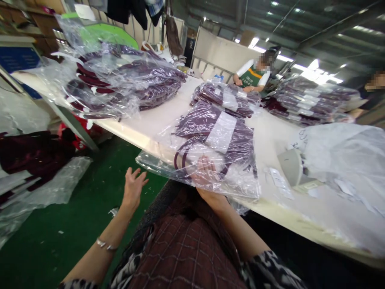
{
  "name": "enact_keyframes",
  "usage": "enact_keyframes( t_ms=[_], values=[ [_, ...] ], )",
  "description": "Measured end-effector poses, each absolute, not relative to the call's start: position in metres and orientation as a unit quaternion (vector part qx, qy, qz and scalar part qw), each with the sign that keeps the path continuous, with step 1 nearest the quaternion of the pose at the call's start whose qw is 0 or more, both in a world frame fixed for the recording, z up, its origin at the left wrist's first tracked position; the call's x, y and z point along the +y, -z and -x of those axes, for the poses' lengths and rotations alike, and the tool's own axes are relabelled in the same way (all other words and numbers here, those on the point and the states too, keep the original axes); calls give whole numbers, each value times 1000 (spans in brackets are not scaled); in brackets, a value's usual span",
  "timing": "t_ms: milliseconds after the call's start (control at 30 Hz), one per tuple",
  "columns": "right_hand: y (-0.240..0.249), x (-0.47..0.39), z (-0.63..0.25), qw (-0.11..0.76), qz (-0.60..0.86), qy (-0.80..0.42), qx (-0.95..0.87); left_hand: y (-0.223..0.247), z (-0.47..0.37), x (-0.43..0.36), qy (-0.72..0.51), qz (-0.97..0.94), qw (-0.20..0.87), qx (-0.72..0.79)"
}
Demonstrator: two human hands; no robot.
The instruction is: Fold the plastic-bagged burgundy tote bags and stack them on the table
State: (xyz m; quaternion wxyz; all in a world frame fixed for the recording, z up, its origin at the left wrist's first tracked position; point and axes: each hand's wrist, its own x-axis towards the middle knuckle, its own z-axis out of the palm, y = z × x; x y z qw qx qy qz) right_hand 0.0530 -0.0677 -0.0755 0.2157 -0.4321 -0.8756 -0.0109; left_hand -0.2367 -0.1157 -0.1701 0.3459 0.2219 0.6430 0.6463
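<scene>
I see the pale surface [267, 140] running from the upper left of the frame down to the lower right. The largest load on it is a heap of bagged maroon garments [156, 84] at upper left; crumpled white plastic [345, 152] spreads at right. The bagged garment [194, 124] lies in the centre, its clear film reaching past the surface's near edge, and a smaller stack of packets [230, 96] sits just behind it. My right hand [207, 172] is at the packet's near end, seen through the film, fingers extended with the grip clamped on nothing I can make out; whether it is inside the bag or beneath it, I can't tell. My left hand [135, 188] hangs left of centre, off the edge, grip apart and holding nothing. A white sheet [221, 132] shows through the film.

I judge the packet light and soft, its film slippery and easily creased. I'd support the folded cloth from below and pinch film and fabric together at the sides, since loose film alone could slide or tear.
</scene>
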Motion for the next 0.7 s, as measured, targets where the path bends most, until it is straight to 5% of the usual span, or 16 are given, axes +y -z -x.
enact_keyframes(
  t_ms=[133,300,467,567,700],
  values=[
    [84,-79,-56,220,462,43,-858,116,241,-123,-634,-305,159,693],
    [95,-140,-106,230,484,-30,-844,32,171,-67,-485,-747,7,455],
    [117,-230,-205,334,594,-238,-692,53,113,-26,-247,-903,4,352],
    [124,-245,-240,486,713,-295,-411,71,108,-22,-227,-907,-5,355],
    [113,-204,-236,596,616,-459,-233,75,102,-22,-222,-906,-17,361]
  ],
)
